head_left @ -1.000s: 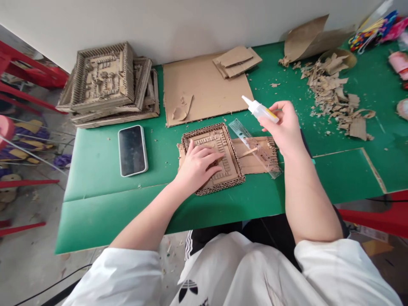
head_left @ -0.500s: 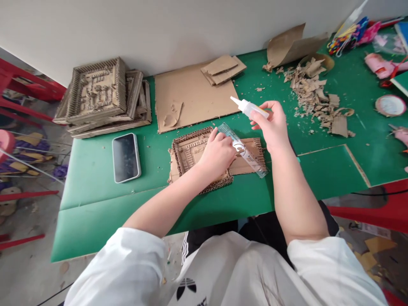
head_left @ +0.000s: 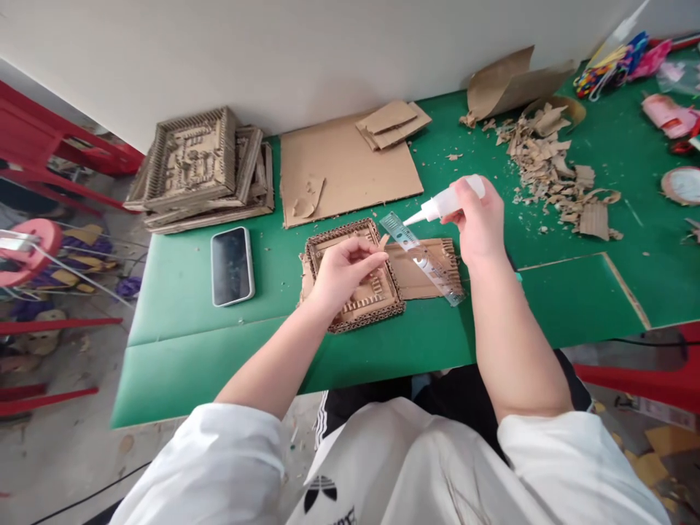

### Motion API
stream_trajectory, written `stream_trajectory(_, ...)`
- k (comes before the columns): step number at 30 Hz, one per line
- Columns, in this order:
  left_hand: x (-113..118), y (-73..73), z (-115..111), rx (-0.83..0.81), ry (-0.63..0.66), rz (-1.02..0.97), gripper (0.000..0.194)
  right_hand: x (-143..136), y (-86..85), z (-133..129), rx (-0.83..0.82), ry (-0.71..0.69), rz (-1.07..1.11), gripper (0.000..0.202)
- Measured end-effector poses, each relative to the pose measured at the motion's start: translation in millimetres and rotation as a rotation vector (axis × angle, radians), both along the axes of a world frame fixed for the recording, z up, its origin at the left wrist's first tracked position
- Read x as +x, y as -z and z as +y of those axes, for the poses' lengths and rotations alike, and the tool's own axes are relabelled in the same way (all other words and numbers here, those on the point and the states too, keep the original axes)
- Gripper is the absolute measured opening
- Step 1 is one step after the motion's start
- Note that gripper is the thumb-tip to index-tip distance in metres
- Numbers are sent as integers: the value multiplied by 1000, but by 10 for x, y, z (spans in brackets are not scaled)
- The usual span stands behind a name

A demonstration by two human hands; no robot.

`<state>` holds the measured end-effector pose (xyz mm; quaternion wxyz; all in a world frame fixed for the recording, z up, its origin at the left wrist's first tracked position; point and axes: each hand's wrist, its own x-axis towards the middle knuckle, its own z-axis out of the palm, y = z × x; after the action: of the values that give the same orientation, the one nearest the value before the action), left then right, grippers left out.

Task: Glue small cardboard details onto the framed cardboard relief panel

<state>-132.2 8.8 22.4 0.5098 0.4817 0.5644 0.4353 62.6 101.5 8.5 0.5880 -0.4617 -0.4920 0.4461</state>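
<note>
A square cardboard frame (head_left: 328, 251) with raised strips inside lies on the green table (head_left: 180, 328). Over its right half, my left hand (head_left: 342, 273) pinches a small cardboard strip (head_left: 383, 241) between thumb and fingers. My right hand (head_left: 478, 219) holds a white glue bottle (head_left: 445, 205) tilted down to the left, its nozzle close to the strip. A clear green ruler (head_left: 424, 257) lies across a corrugated cardboard piece (head_left: 424, 273) just right of the frame.
A phone (head_left: 232, 265) lies left of the frame. Stacked finished cardboard frames (head_left: 200, 168) sit at the back left, a flat cardboard sheet (head_left: 344, 164) behind. Cardboard scraps (head_left: 552, 171) pile at the right. Red stools (head_left: 639, 375) stand beside the table.
My left hand left the ruler area and now holds up a small cardboard strip. My right hand tipped the glue bottle from nozzle-up to nozzle-down toward the strip.
</note>
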Motion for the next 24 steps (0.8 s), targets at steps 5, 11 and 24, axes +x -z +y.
stream_trajectory(5,-107,34,-204,456,-101,587,9,-135,-53,-148,-10,-166,70,32)
stream_trajectory(11,-174,16,-317,813,-66,920,7,-197,-160,-360,-3,-455,-144,24)
stream_trajectory(24,-109,18,-310,427,-85,512,11,-142,91,-179,212,-175,-1323,39)
